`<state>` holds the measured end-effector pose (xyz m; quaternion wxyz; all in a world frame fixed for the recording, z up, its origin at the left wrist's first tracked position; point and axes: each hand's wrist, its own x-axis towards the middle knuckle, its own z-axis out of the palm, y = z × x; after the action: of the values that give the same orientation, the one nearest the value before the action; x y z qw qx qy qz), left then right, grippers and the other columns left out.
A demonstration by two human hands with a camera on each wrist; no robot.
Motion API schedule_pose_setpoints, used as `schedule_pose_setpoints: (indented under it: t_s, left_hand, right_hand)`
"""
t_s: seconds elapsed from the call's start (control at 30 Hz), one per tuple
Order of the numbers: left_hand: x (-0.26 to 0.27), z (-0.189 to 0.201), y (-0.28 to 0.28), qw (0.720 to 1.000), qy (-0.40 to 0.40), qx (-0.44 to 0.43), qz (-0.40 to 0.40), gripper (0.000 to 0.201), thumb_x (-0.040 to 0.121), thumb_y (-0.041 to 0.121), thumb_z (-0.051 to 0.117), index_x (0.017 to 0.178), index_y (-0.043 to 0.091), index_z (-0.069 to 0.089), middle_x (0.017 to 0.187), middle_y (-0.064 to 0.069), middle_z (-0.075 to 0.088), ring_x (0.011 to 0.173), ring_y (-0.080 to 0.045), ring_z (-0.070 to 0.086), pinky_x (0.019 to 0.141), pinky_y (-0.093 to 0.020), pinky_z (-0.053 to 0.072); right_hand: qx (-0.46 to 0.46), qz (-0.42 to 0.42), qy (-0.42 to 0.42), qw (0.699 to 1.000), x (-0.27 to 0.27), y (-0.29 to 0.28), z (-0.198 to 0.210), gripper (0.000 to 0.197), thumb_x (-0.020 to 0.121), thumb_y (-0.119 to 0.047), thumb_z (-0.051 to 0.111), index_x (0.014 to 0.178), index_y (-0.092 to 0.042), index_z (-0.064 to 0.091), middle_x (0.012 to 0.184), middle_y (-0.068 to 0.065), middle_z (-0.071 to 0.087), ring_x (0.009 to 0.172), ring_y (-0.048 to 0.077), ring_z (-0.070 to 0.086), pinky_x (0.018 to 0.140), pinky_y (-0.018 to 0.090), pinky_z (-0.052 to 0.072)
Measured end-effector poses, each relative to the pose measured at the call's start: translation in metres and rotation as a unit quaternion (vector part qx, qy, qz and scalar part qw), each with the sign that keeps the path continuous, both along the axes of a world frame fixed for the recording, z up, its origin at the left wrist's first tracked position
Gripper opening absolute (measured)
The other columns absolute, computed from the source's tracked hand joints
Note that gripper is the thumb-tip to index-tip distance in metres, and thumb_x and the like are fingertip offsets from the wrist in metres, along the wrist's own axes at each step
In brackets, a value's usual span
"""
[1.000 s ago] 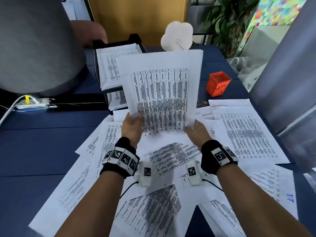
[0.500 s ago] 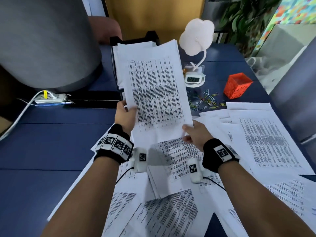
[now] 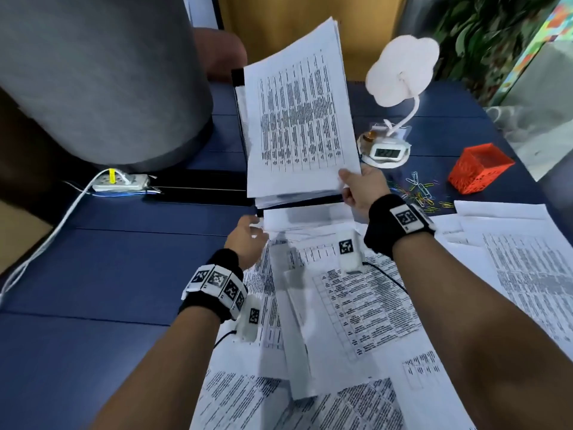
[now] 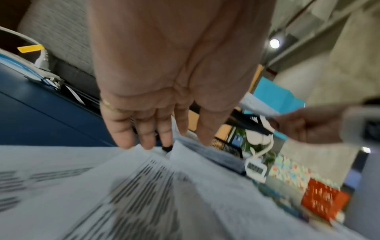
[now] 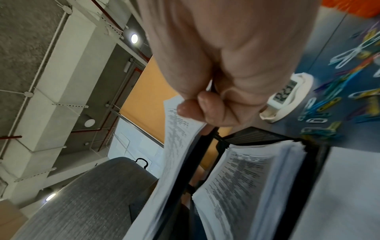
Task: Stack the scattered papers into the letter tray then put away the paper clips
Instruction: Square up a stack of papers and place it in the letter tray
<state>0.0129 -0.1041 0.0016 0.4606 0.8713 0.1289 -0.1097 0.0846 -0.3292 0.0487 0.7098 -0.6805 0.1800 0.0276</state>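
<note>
Paper clips (image 3: 418,190) between letter tray (image 3: 237,76) and basket (image 3: 479,167).

An office: a dark blue tabletop (image 3: 130,268) strewn with printed papers (image 3: 366,305), a black letter tray (image 5: 257,134), coloured paper clips (image 3: 418,190), an orange mesh holder (image 3: 479,167), a desk lamp (image 3: 403,69) with a digital clock (image 3: 386,152), and a power strip (image 3: 121,183).

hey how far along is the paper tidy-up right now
Done: the letter tray already holds papers. In hand: the right hand lowers another stack over it; the left hand is open. Left: many loose sheets, and the paper clips beside the red basket.
</note>
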Motion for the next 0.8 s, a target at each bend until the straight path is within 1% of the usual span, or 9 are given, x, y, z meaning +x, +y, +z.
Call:
schedule_pose_setpoints:
  t_s: [0.1,0.17,0.27,0.43,0.53,0.6,0.7,0.77,0.8]
  left_hand:
    - [0.002,-0.015,0.007,0.987,0.068,0.112,-0.092,0.053,0.090,0.027,0.060,0.138,0.015,0.039,0.137,-0.008,0.046,0.114,-0.024,0.051,0.088,-0.028,0.044]
    - [0.002,-0.025,0.009,0.969,0.093,0.180,-0.139,0.067,0.083,0.034,0.068,0.140,0.019,0.038,0.142,-0.010,0.042,0.125,-0.028,0.044,0.102,-0.038,0.041]
    - [0.002,-0.036,0.006,0.948,0.116,0.235,-0.182,0.090,0.069,0.047,0.078,0.143,0.026,0.031,0.148,-0.009,0.033,0.133,-0.031,0.034,0.109,-0.048,0.033]
    - [-0.001,-0.041,-0.004,0.924,0.146,0.284,-0.209,0.104,0.064,0.051,0.079,0.146,0.035,0.017,0.156,-0.002,0.010,0.141,-0.030,0.013,0.105,-0.066,0.027]
    - [0.000,-0.041,-0.005,0.921,0.153,0.291,-0.211,0.107,0.061,0.053,0.079,0.146,0.036,0.016,0.156,0.000,0.009,0.141,-0.028,0.013,0.104,-0.065,0.028]
    - [0.001,-0.041,-0.005,0.919,0.152,0.296,-0.210,0.107,0.061,0.054,0.079,0.145,0.036,0.016,0.156,-0.001,0.010,0.140,-0.028,0.014,0.103,-0.064,0.029]
    - [0.002,-0.043,-0.005,0.919,0.149,0.300,-0.208,0.107,0.059,0.055,0.079,0.145,0.037,0.018,0.155,0.000,0.011,0.140,-0.028,0.016,0.103,-0.065,0.029]
    - [0.002,-0.044,-0.005,0.919,0.151,0.299,-0.206,0.108,0.058,0.055,0.080,0.145,0.038,0.017,0.155,0.000,0.010,0.140,-0.028,0.015,0.103,-0.065,0.028]
    - [0.002,-0.044,-0.005,0.920,0.152,0.298,-0.205,0.108,0.058,0.055,0.080,0.145,0.038,0.017,0.155,0.000,0.010,0.140,-0.028,0.015,0.103,-0.066,0.028]
  right_hand:
    - [-0.006,-0.013,-0.014,1.000,0.021,0.012,0.004,0.012,0.093,-0.010,0.055,0.081,-0.013,0.055,0.067,0.006,0.054,0.041,0.008,0.043,0.037,0.017,0.034]
    - [-0.037,-0.009,-0.016,0.999,0.034,0.016,0.010,0.018,0.094,-0.009,0.052,0.077,-0.014,0.052,0.064,0.006,0.053,0.045,0.011,0.045,0.039,0.021,0.034]
    - [-0.072,-0.007,-0.014,0.997,0.057,0.019,0.017,0.023,0.095,-0.008,0.050,0.075,-0.016,0.045,0.063,0.005,0.051,0.046,0.011,0.048,0.036,0.019,0.036]
    - [-0.174,0.008,0.009,0.985,0.088,0.018,0.020,0.025,0.091,-0.006,0.051,0.069,-0.014,0.044,0.063,0.006,0.052,0.036,0.008,0.051,0.036,0.018,0.038]
    - [-0.264,0.077,0.053,0.960,0.098,0.012,0.023,0.021,0.086,-0.010,0.056,0.066,-0.013,0.049,0.065,0.007,0.057,0.050,0.014,0.054,0.045,0.022,0.045]
    - [-0.292,0.109,0.066,0.948,0.101,0.006,0.026,0.022,0.086,-0.015,0.060,0.066,-0.016,0.050,0.063,0.001,0.056,0.051,0.011,0.052,0.038,0.014,0.043]
    - [-0.300,0.117,0.078,0.943,0.105,-0.003,0.027,0.022,0.087,-0.017,0.060,0.068,-0.016,0.050,0.066,0.000,0.054,0.050,0.008,0.050,0.034,0.014,0.040]
    - [-0.283,0.077,0.061,0.954,0.108,-0.003,0.023,0.008,0.086,-0.015,0.059,0.080,-0.010,0.059,0.072,0.003,0.058,0.052,0.008,0.054,0.037,0.016,0.041]
    - [-0.271,0.057,0.048,0.960,0.110,-0.002,0.022,0.012,0.086,-0.013,0.058,0.093,-0.005,0.063,0.076,0.005,0.061,0.055,0.009,0.056,0.039,0.015,0.042]
